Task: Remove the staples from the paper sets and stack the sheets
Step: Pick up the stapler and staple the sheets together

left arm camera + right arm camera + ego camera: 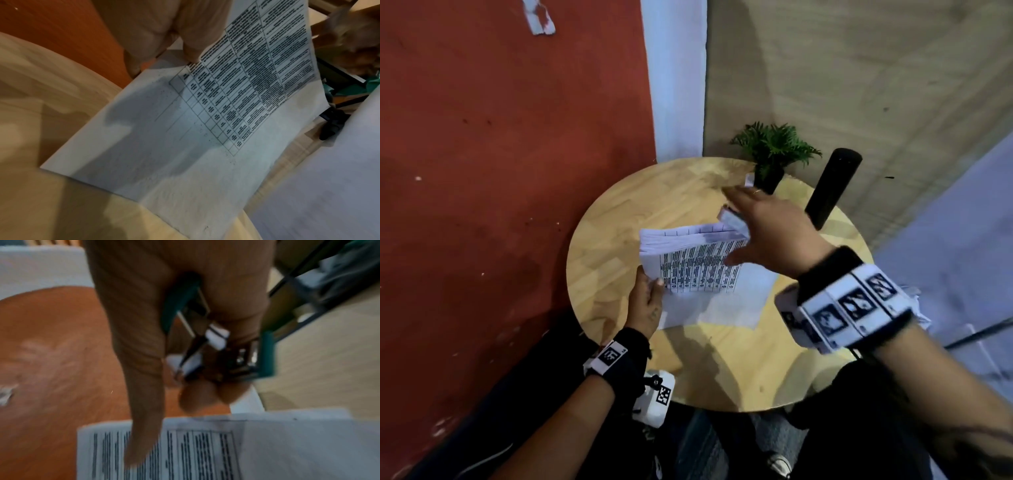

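A stapled paper set [695, 263] printed with a table is lifted off the round wooden table [619, 205]. My left hand [649, 294] pinches its near left corner, thumb on top; the left wrist view shows those fingers [185, 40] on the printed page [257, 73]. My right hand [767, 226] hovers over the set's far right corner, where the pages curl up. In the right wrist view its curled fingers grip a teal and metal staple tool [246, 356], while the index finger [139, 386] points straight down at the printed sheet [195, 451].
Loose white sheets [722, 305] lie flat on the table under the lifted set. A small potted plant [774, 150] and a black cylinder [832, 185] stand at the table's far right edge. A red wall [500, 171] is close on the left.
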### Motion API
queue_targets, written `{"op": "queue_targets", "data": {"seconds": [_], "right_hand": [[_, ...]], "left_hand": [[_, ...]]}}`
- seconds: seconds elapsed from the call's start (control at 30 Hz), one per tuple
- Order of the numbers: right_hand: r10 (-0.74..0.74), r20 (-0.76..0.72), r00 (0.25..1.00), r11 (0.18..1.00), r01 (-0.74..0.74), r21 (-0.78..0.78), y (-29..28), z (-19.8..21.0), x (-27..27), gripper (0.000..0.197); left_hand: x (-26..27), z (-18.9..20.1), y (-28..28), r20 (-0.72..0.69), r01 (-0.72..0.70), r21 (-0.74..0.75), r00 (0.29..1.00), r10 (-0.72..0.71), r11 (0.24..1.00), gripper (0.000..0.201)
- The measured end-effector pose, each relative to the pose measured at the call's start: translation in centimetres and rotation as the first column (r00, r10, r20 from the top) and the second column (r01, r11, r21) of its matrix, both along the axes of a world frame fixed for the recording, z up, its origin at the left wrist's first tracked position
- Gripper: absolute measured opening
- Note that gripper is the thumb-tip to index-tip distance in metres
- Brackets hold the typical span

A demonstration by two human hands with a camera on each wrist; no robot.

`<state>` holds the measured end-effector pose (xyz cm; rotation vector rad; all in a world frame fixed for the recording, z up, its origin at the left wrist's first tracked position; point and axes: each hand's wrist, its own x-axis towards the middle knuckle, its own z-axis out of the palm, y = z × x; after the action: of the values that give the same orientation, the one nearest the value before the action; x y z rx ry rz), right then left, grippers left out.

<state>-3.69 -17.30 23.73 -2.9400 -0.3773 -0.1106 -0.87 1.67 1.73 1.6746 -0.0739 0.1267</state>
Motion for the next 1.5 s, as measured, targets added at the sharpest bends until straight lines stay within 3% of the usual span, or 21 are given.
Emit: {"op": "queue_targets", "data": {"seconds": [0.07, 0.13, 0.17, 0.37, 0.43, 0.57, 0.7, 0.8, 0.87, 0.93, 0.97, 1.0, 1.07, 1.17, 1.23, 1.27, 1.33, 1.4, 1.5], "right_hand": [[0.002, -0.045, 0.999, 0.968, -0.013, -0.25, 1.1, -0.6, 1.0, 0.056], [-0.002, 0.023, 1.0, 0.969, 0.008, -0.246, 1.5, -1.1, 1.0, 0.028], [-0.017, 0.058, 0.998, 0.977, 0.029, -0.212, 1.6, -1.4, 0.8, 0.024], [-0.052, 0.128, 0.99, 0.978, 0.076, -0.192, 1.7, -2.3, -0.2, 0.022], [-0.039, 0.133, 0.99, 0.976, 0.067, -0.208, 1.7, -2.4, -0.4, 0.023], [-0.046, 0.116, 0.992, 0.968, 0.073, -0.24, 1.8, -2.4, -0.7, 0.025], [-0.052, 0.138, 0.989, 0.975, 0.08, -0.205, 1.8, -2.6, -0.7, 0.023], [-0.045, 0.131, 0.99, 0.974, 0.072, -0.214, 1.6, -3.0, -0.6, 0.021], [-0.042, 0.167, 0.985, 0.986, 0.067, -0.149, 1.6, -3.0, -0.5, 0.018], [-0.032, 0.294, 0.955, 0.993, -0.003, 0.12, 2.1, -2.9, -0.8, 0.019], [-0.072, 0.367, 0.928, 0.941, -0.059, 0.333, 2.8, -2.8, -1.1, 0.021], [-0.146, 0.396, 0.907, 0.823, -0.11, 0.556, 3.8, -2.6, -1.3, 0.024], [-0.281, 0.294, 0.914, 0.498, -0.123, 0.858, 6.3, -2.4, -1.4, 0.035], [-0.362, 0.075, 0.929, 0.076, -0.051, 0.996, 9.5, -2.8, -0.7, 0.039], [-0.352, 0.004, 0.936, -0.088, -0.037, 0.995, 11.1, -2.9, -0.4, 0.032], [-0.346, -0.006, 0.938, -0.105, -0.032, 0.994, 11.6, -3.0, -0.3, 0.031], [-0.366, 0.013, 0.93, -0.017, -0.02, 1.0, 12.3, -3.6, 0.0, 0.031], [-0.421, 0.087, 0.903, 0.184, -0.009, 0.983, 12.6, -4.6, 0.3, 0.032], [-0.45, 0.198, 0.871, 0.442, 0.025, 0.896, 12.5, -6.0, 0.6, 0.044]], "left_hand": [[-0.1, 0.5, 0.0, 0.018, 0.023, 0.006, 1.0, -0.023, 1.0, 0.024], [-0.2, 0.7, -0.1, 0.02, 0.059, -0.008, 0.998, -0.059, 0.998, 0.027], [-0.3, 0.8, -0.1, 0.019, 0.068, -0.021, 0.998, -0.067, 0.997, 0.028], [-0.7, 2.1, 0.6, 0.033, 0.12, -0.03, 0.992, -0.119, 0.992, 0.025], [-0.9, 3.2, 1.2, 0.076, 0.078, 0.006, 0.994, -0.078, 0.997, 0.019], [-0.8, 5.9, 2.4, 0.251, -0.09, 0.119, 0.966, 0.058, 0.989, 0.041], [-0.8, 9.0, 3.0, 0.325, -0.155, 0.049, 0.937, 0.131, 0.987, 0.012], [-1.0, 9.3, 3.0, 0.359, -0.145, 0.067, 0.927, 0.112, 0.987, 0.01], [-1.1, 9.2, 2.9, 0.336, -0.137, 0.049, 0.935, 0.113, 0.989, 0.006], [-1.2, 9.2, 2.7, 0.321, -0.126, 0.004, 0.94, 0.118, 0.992, 0.008], [-1.2, 9.2, 2.7, 0.323, -0.121, -0.008, 0.939, 0.117, 0.993, 0.011], [-1.2, 9.2, 2.6, 0.322, -0.117, -0.016, 0.94, 0.116, 0.993, 0.014], [-1.3, 9.3, 2.6, 0.311, -0.117, -0.02, 0.943, 0.117, 0.993, 0.015], [-1.6, 9.3, 2.5, 0.299, -0.127, -0.023, 0.946, 0.128, 0.992, 0.008], [-2.0, 9.3, 2.4, 0.303, -0.12, -0.006, 0.946, 0.116, 0.993, 0.006], [-2.1, 9.3, 2.4, 0.307, -0.113, -0.001, 0.946, 0.108, 0.994, 0.006], [-2.2, 9.2, 2.5, 0.317, -0.116, 0.007, 0.942, 0.108, 0.993, 0.007], [-2.3, 9.1, 2.6, 0.33, -0.13, 0.014, 0.937, 0.118, 0.991, 0.016], [-2.5, 9.1, 2.6, 0.359, -0.142, 0.005, 0.924, 0.131, 0.99, 0.012]]}}
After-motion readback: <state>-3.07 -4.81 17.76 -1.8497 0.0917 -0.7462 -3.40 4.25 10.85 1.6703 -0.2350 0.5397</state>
